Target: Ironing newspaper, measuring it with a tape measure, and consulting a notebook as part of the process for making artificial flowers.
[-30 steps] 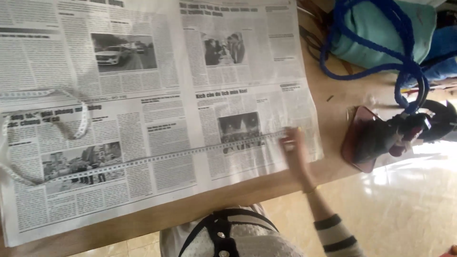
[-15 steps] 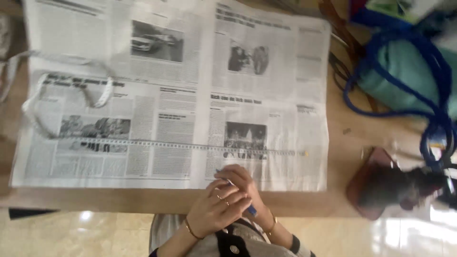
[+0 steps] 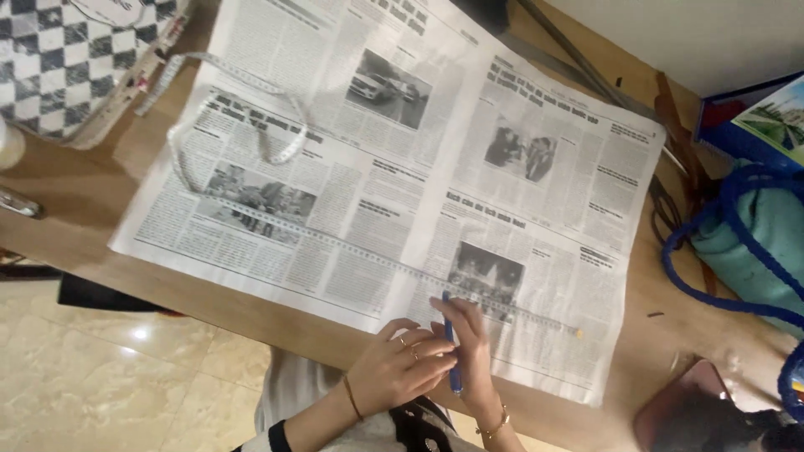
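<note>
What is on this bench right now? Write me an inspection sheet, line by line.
Surface: wooden table, mostly covered by an open newspaper.
Job's things: white measuring tape stretched along the newspaper's lower part, its far end looped at upper left; blue pen over the paper's near edge.
Clutter: checkered bag at upper left; teal bag with blue rope handles at right; dark red item at lower right, blurred.
Hands: left hand and right hand close together at the pen; which one grips it cannot be told.
Cables: nothing seen.
Surroundings: glossy tiled floor below the table edge; pale wall at upper right.
</note>
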